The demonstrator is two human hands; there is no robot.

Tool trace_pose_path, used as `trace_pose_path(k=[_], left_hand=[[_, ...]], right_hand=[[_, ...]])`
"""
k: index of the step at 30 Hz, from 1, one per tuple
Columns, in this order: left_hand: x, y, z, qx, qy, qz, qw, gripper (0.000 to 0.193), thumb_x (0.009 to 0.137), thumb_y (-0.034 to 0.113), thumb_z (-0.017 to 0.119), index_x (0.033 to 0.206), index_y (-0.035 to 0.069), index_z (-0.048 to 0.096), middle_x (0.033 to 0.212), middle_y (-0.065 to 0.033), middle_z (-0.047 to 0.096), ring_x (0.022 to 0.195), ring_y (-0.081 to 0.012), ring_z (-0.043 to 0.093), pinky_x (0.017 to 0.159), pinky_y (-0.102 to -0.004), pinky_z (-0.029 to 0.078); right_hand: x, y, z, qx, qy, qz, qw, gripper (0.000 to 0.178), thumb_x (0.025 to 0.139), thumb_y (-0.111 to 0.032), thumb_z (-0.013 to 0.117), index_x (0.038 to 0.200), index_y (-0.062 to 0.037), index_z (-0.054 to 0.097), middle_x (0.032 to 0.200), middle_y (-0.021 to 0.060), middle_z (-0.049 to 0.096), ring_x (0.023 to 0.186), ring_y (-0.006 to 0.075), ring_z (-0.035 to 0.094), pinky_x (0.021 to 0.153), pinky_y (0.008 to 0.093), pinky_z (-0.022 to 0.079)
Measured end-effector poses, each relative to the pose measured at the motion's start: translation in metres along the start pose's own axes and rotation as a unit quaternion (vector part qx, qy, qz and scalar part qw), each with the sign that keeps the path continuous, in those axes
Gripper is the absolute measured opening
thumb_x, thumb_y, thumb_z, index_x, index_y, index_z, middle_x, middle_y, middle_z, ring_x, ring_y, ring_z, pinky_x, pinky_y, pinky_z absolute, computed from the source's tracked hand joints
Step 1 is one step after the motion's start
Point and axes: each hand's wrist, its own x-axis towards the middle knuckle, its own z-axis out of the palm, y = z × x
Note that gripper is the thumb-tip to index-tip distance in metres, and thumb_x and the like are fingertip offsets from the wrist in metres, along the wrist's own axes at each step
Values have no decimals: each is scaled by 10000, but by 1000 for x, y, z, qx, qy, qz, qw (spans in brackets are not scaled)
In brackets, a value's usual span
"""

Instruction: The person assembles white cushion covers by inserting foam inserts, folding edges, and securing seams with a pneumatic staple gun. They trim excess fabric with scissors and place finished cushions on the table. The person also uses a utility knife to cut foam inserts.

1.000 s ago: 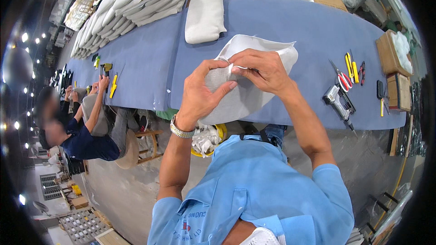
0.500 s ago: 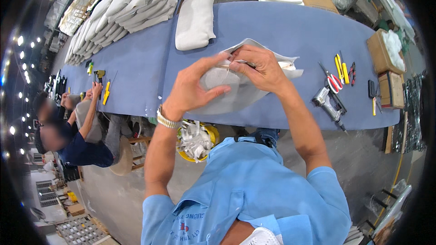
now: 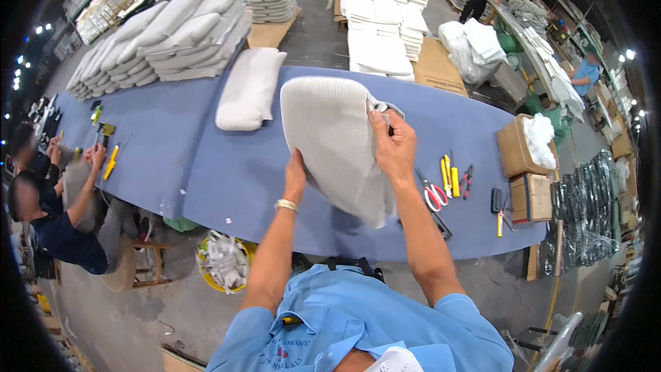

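Note:
A light grey fabric-covered cushion (image 3: 330, 131) is held up off the blue-grey table (image 3: 275, 227), its smooth face showing. My left hand (image 3: 295, 178) is closed on its left edge, most of the fingers hidden behind it. At the upper right corner, where the fabric is gathered and folded, my right hand (image 3: 394, 143) pinches the loose edge between thumb and fingers. Another grey cushion (image 3: 249, 89) lies flat on the table to the left. Right of my right forearm lie red-handled scissors (image 3: 435, 197), yellow-handled tools (image 3: 447, 175) and pliers (image 3: 467, 182).
A big pile of cushions (image 3: 186, 34) fills the far left of the table. Cardboard boxes (image 3: 513, 148) stand at its right end. On the floor, a yellow basket (image 3: 249, 251) holds white scraps. At the left, a co-worker (image 3: 65, 234) sits by the table.
The cushion has been raised and turned so its broad face shows. My left hand has moved from the fabric fold down to the cushion's left edge. The head view has shifted.

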Motion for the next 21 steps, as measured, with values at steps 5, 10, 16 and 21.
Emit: trace_pose_path(k=[5, 10, 16, 21], left_hand=[[0, 90, -10, 150, -167, -140, 964, 977, 1020, 755, 273, 1406, -95, 563, 1473, -273, 552, 1408, -349, 502, 1188, -387, 343], [-63, -14, -3, 288, -316, -200, 882, 920, 1012, 758, 271, 1384, -3, 629, 1434, -264, 590, 1396, -387, 508, 1196, -415, 343], [-110, -30, 63, 292, -324, -1, 900, 660, 1089, 544, 362, 1534, 69, 475, 1551, -235, 478, 1469, -394, 406, 1227, -433, 301], [-94, 42, 124, 164, -410, -6, 897, 617, 1115, 457, 352, 1590, 63, 371, 1652, -219, 328, 1555, -346, 262, 1267, -420, 213]], right_hand=[[-15, 20, -43, 108, -21, 99, 989, 334, 1057, -280, 629, 854, -18, 670, 713, -52, 533, 632, 34, 454, 555, 245, 410], [-98, 72, -67, 234, -24, 338, 911, 333, 1075, -293, 596, 924, -10, 686, 755, -10, 593, 673, 74, 598, 644, 260, 583], [-168, 141, -109, 151, -95, 413, 893, 354, 1085, -345, 566, 1011, -24, 696, 876, 30, 692, 790, 96, 673, 724, 279, 604], [-154, 138, -111, 144, -114, 412, 893, 391, 1088, -328, 557, 934, 18, 656, 828, 50, 658, 763, 108, 673, 703, 292, 610]])
